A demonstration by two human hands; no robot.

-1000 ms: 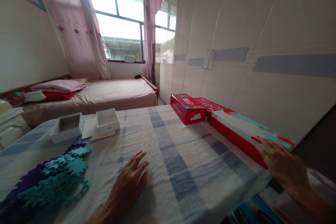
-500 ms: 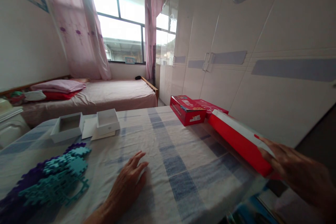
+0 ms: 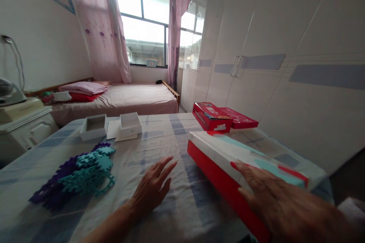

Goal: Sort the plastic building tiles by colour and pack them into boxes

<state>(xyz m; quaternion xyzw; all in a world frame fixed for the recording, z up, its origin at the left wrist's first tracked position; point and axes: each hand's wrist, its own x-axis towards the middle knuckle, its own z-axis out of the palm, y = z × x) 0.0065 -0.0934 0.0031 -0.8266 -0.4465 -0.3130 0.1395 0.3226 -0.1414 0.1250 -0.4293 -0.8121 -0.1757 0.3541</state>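
A long flat cardboard box (image 3: 216, 171) with red sides and a white lid patterned in pale green and red lies slanted at the table's right. My right hand (image 3: 273, 193) grips it near its close end, its fingers across the lid; part of the hand's hold is hidden. To the left of the box, my left hand (image 3: 155, 184) hovers low over or rests on the tablecloth, fingers apart and holding nothing. Farther left is a pile of interlocking plastic pieces, turquoise ones (image 3: 85, 178) on top of purple ones (image 3: 51, 188).
Two red boxes (image 3: 212, 117) stand at the table's far right. An open white box (image 3: 94, 127) and a white lid (image 3: 130, 124) with flat cards sit at the far left. A checked cloth (image 3: 176, 129) covers the table. Beyond are a bed (image 3: 139, 97) and white wardrobes (image 3: 256, 38).
The red and white box has come leftward and further onto the table with my right hand on it. My left hand stays open. The view has turned a little left.
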